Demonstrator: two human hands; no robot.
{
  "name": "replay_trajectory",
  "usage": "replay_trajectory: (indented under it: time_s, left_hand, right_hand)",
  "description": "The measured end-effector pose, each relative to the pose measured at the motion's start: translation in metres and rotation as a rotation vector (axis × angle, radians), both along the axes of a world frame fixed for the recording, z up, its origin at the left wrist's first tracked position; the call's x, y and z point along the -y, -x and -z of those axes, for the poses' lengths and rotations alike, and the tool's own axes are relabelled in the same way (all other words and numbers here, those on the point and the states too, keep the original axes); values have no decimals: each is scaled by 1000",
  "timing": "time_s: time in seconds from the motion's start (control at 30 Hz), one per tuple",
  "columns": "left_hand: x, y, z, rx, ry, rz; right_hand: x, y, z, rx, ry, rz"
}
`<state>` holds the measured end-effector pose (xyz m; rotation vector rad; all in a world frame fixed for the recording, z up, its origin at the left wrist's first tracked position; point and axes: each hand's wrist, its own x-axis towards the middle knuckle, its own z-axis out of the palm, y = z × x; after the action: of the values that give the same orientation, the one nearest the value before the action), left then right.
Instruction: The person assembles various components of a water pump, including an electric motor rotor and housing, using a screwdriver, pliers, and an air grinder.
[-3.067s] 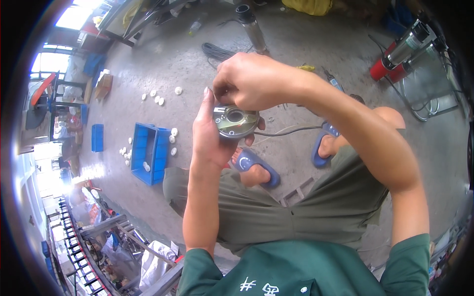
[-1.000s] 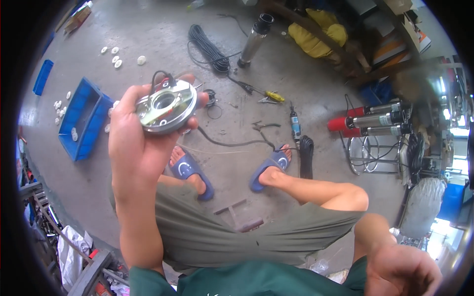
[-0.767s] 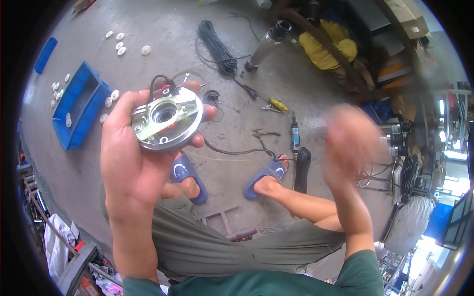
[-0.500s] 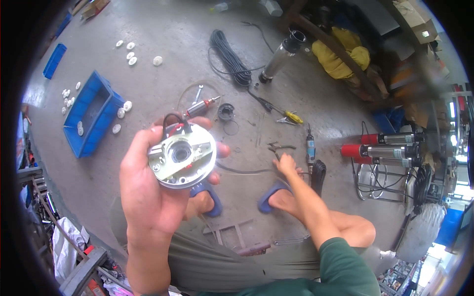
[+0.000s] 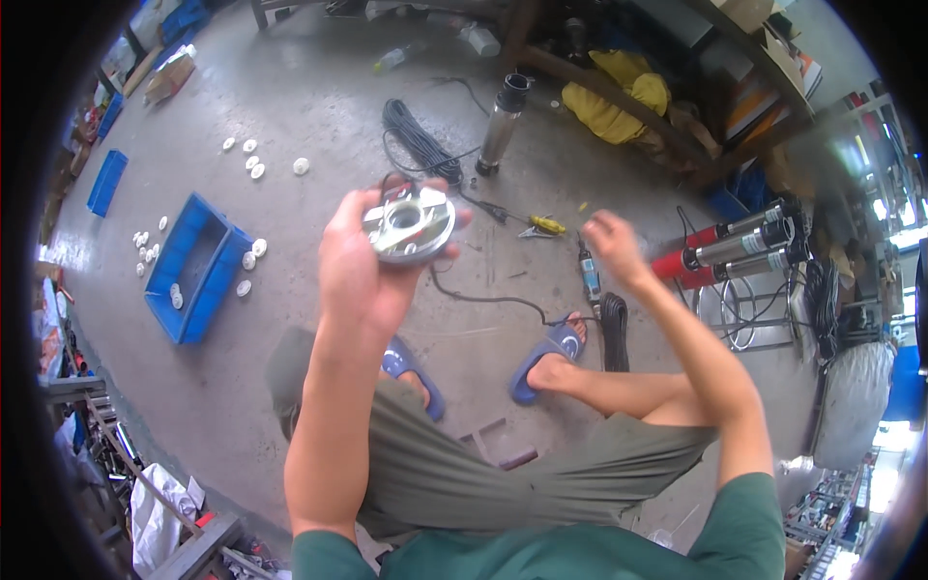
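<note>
In my left hand point(image 5: 362, 256) is a round, silvery metal end cap point(image 5: 432, 237) with a central hole, its face turned up. A black cable loops from its top edge, and another trails from below it over the floor. My fingers wrap round its side and underside. My right hand point(image 5: 617, 246) is raised at the right with its fingers curled together, slightly blurred; whatever they may hold is hidden. Close to those fingertips are a small yellow bit point(image 5: 583, 206) and a blue-and-black electric screwdriver point(image 5: 590, 275). The pliers seen earlier cannot be made out.
A blue bin point(image 5: 198, 329) and several white discs point(image 5: 301, 166) lie at left. Beyond my hands are a coiled black cable point(image 5: 416, 140), an upright steel cylinder point(image 5: 502, 126) and a yellow-handled clamp point(image 5: 547, 225). Red-ended steel cylinders point(image 5: 744, 246) rest on a rack at right.
My left hand has moved away and to the right with the end cap. My right hand has lifted up and rightward from where it was at the pliers. The view has shifted.
</note>
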<state>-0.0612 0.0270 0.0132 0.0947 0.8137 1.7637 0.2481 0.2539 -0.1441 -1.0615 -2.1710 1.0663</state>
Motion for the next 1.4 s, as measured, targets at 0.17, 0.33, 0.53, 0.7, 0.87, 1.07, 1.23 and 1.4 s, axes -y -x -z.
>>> replay_trajectory:
  time_s: [0.17, 0.33, 0.53, 0.7, 0.87, 1.07, 1.23, 1.4]
  left_hand:
    - [-3, -11, -8, 6, -41, 51]
    - [7, -20, -7, -57, -268, 130]
    - [9, -24, 0, -134, -352, 147]
    - [17, 25, 9, -57, -14, -108]
    - [17, 20, 25, 73, 114, 20]
    - [23, 6, 17, 168, 256, -46]
    - [16, 5, 13, 135, 322, -163]
    - [15, 6, 12, 176, 259, -110]
  right_hand:
    - [81, 1, -168, -452, 617, -73]
    - [158, 7, -179, -79, -367, -165]
    - [184, 16, -197, 172, -344, -372]
    - [104, 3, -56, 885, 136, -391]
    - [33, -37, 142, 1103, 1, -433]
    - [-70, 13, 285, 796, -707, -256]
    - [-117, 50, 318, 894, -653, -371]
    - [-85, 55, 287, 662, -751, -471]
